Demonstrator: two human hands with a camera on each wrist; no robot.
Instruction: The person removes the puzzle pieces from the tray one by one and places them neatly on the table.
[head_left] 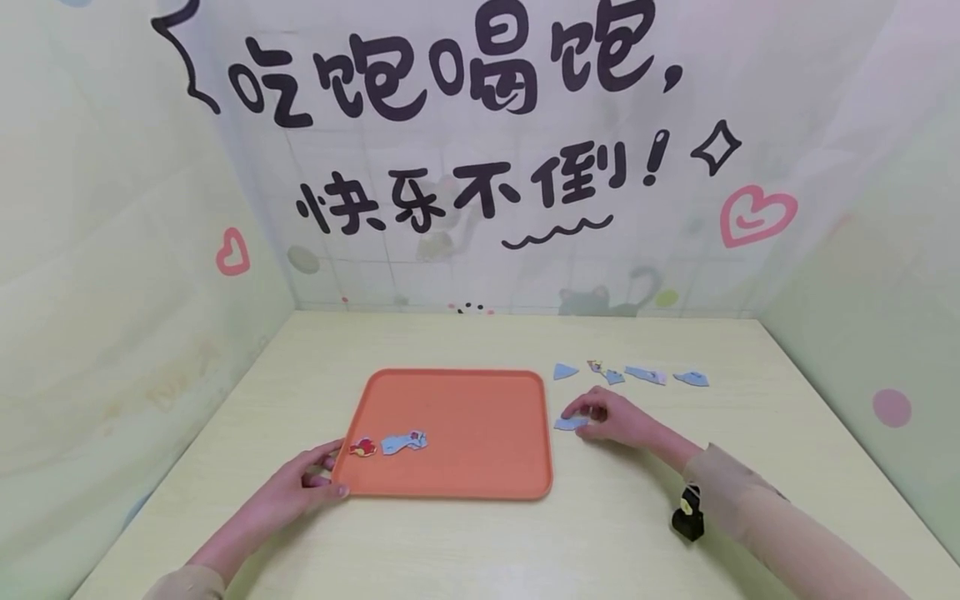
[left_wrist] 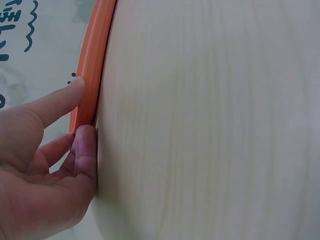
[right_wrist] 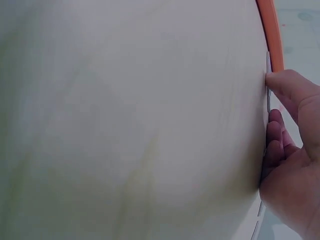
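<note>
An orange tray (head_left: 465, 483) lies flat on the table. My left hand (head_left: 303, 482) holds its near left corner, thumb at the front edge and fingers along the left side. The left wrist view has the thumb (left_wrist: 65, 100) against the tray's outer wall. Just right of the tray, my right hand (head_left: 611, 418) pinches a light blue puzzle piece (head_left: 568, 424) low over the table. In the right wrist view this piece (right_wrist: 268, 97) appears edge-on by the thumb. Inside the tray are a red and yellow puzzle piece (head_left: 363, 447) and blue pieces (head_left: 397, 444) placed together.
Beyond my right hand, several puzzle pieces form a loose row: a blue triangle (head_left: 565, 371), patterned bits (head_left: 613, 377), a long blue piece (head_left: 645, 375) and another blue one (head_left: 692, 378). A printed cloth wall (head_left: 465, 283) closes off the back of the table.
</note>
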